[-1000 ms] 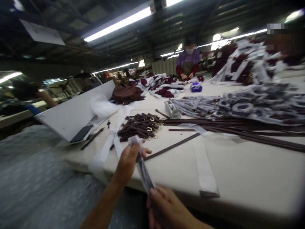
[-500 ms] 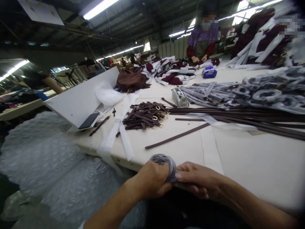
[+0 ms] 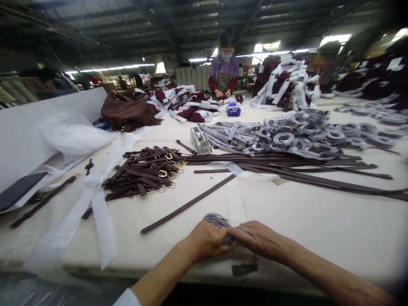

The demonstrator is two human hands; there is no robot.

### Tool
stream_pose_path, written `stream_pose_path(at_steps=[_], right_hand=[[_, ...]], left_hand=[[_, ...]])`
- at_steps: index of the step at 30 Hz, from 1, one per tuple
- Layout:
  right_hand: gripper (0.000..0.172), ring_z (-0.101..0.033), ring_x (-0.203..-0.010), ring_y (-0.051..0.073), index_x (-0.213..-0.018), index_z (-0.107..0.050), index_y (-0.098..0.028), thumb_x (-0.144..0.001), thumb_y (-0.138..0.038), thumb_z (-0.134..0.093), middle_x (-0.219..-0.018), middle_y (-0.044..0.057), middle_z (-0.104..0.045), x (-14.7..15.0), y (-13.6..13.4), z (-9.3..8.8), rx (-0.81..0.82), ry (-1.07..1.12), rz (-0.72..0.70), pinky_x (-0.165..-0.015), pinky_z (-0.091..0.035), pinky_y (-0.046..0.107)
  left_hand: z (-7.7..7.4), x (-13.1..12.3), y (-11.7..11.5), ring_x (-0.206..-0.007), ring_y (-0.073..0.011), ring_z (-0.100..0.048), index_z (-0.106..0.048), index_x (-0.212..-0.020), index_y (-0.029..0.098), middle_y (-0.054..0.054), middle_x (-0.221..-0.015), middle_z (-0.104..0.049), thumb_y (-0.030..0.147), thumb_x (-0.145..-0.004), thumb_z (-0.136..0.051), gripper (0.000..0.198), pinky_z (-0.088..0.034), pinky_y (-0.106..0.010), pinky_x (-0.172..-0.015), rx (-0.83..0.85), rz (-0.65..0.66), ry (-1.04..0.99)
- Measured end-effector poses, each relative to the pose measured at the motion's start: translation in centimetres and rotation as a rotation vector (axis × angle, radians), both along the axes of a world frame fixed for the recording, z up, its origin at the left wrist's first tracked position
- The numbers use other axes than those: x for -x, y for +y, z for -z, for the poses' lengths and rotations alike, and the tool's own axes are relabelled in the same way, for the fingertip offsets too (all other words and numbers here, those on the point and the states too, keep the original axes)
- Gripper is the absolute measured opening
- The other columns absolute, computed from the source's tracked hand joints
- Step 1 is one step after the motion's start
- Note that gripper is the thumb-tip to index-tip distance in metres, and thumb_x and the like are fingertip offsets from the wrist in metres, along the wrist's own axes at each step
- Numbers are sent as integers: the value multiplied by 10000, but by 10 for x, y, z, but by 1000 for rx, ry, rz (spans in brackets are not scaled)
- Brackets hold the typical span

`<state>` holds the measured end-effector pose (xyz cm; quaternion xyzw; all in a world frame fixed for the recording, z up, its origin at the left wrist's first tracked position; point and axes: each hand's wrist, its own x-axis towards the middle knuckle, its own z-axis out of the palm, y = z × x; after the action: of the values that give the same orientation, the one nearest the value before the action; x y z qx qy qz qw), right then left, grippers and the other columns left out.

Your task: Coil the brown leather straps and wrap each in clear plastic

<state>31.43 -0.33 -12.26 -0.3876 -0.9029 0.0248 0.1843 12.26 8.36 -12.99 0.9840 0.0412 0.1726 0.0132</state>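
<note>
My left hand is closed around a coiled strap wrapped in thin greyish plastic, just above the near part of the table. Most of the coil is hidden behind my fingers. My right hand meets the left one, its thumb and fingers pinched at the coil's right side. Below the right hand a short dark strap end shows at the table edge; whether it belongs to the coil I cannot tell. A long dark brown strap lies beyond my hands.
Short brown straps with gold rings are heaped left of centre, near a tape dispenser. Plastic-wrapped coiled straps pile up at right. A brown fringed bag lies at back left. A co-worker stands across the table.
My view has turned right and levelled out. My hands with the wrapped coil are now over the tabletop, and my right fingers have come closer against the left hand.
</note>
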Motion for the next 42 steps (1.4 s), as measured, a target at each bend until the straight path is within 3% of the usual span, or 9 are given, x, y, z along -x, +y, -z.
stream_pose_path(at_steps=[5, 9, 14, 19, 22, 25, 30, 37, 42], right_hand=[[209, -517, -621, 150, -1084, -494, -118, -936, -157, -351, -724, 47, -609, -10, 1, 5, -48, -18, -8, -562, -374, 277], [194, -488, -625, 145, -1056, -508, -111, -937, -159, -362, -729, 40, -601, -16, 4, 10, -42, -46, -32, -567, -358, 280], [248, -481, -657, 139, -929, -567, -139, -956, -238, -340, -738, 29, -594, -23, 11, 16, 50, 13, 18, -600, -365, 257], [273, -486, -765, 137, -928, -592, -159, -956, -233, -330, -895, 47, -590, -24, 19, 13, 155, 50, 24, -683, -390, 246], [279, -481, -824, 143, -890, -595, -147, -953, -228, -336, -950, 65, -575, -23, 22, 12, 214, 73, -11, -725, -401, 253], [253, -484, -849, 148, -905, -594, -140, -945, -212, -355, -968, 76, -568, -23, 23, 13, 250, 99, -37, -742, -413, 263], [236, -495, -832, 144, -911, -601, -150, -933, -186, -369, -989, 80, -573, -22, 24, 14, 253, 143, -62, -711, -421, 266], [245, -478, -822, 133, -880, -600, -160, -942, -208, -368, -1040, 55, -578, -27, 33, 4, 240, 82, -40, -732, -407, 254], [202, -506, -739, 108, -838, -602, -189, -925, -241, -427, -978, 1, -611, -21, 31, 9, 70, 71, 25, -689, -425, 216]], left_hand=[[20, -16, 4, -506, -162, -571, -491, -649, 168, -25, -532, -575, 377, -854, -459, 295, -423, -270, -476, -17, 28, -89], [13, -21, 4, -521, -165, -574, -505, -657, 166, -21, -562, -591, 339, -836, -495, 249, -421, -277, -487, -6, 24, -111], [4, -32, 14, -484, -150, -545, -510, -630, 179, -8, -538, -585, 397, -803, -516, 278, -409, -277, -501, -8, 51, 92], [9, -26, 16, -565, -161, -538, -524, -688, 164, -25, -609, -572, 344, -829, -509, 229, -425, -291, -539, -74, 97, -22], [5, -11, 7, -733, -190, -570, -573, -894, 129, -62, -783, -616, 277, -843, -526, 164, -454, -349, -695, -95, 17, -39], [0, 4, 0, -904, -209, -567, -543, -1094, 125, -72, -932, -632, 180, -834, -552, 266, -398, -405, -847, -124, -77, -72], [5, 13, -2, -863, -188, -570, -562, -1038, 126, -60, -880, -640, 163, -826, -567, 215, -410, -330, -748, 13, -134, -91], [9, 3, -8, -799, -210, -565, -565, -1025, 168, -52, -877, -637, 223, -822, -557, 210, -375, -337, -669, 187, -281, -22], [21, -3, -14, -790, -195, -561, -598, -980, 226, -23, -860, -644, 224, -833, -541, 157, -318, -325, -686, 225, -390, -137]])
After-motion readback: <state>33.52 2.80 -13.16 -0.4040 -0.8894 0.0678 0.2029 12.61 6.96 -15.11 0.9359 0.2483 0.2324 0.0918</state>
